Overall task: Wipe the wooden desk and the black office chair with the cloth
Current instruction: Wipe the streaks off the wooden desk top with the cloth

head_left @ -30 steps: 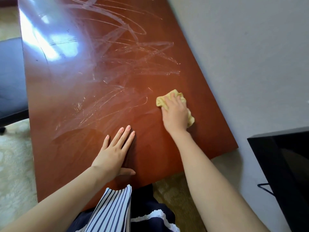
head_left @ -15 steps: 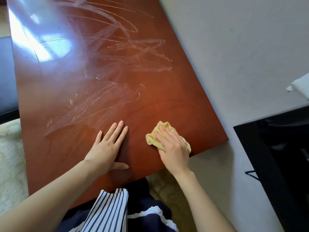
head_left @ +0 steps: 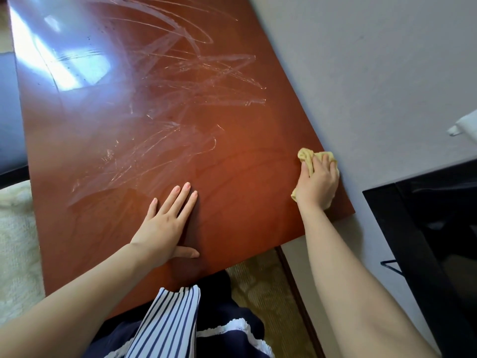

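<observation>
Left of the desk [head_left: 232,161], a dark chair [head_left: 9,117] is caught only in part at the frame's edge. Nearer along that same side, a cream rug [head_left: 15,241] is seen on the floor. The desk itself is spread across the middle, its red-brown top glossy. A bright glare [head_left: 74,65] is thrown over its far left part, and pale curved streaks [head_left: 185,81] are drawn across the far and middle of the top.

Now the left hand [head_left: 165,226]: it is laid flat on the desk close to the near edge, fingers straight and held together, thumb spread to the side, nothing gripped. Below the near edge a striped garment [head_left: 167,324] is seen over dark fabric, and a woven mat [head_left: 260,288] is shown on the floor under the desk's near right corner.

Over to the desk's right edge: the cloth [head_left: 305,154], yellow and bunched, is pressed onto the top right at that edge, not far from the near right corner. It is covered by the right hand [head_left: 318,186], fingers curled over it and thumb laid along its side, so the cloth is gripped. A bunch is left poking out past the fingertips, and a small corner shows by the wrist.

Along the right edge the desk is met by a pale wall [head_left: 374,73]. Right of the near corner, apart from the desk, a glossy black unit [head_left: 426,228] is seen; what it is cannot be told. Farther right of the desk, a small white thing [head_left: 464,122] is cut off by the frame.
</observation>
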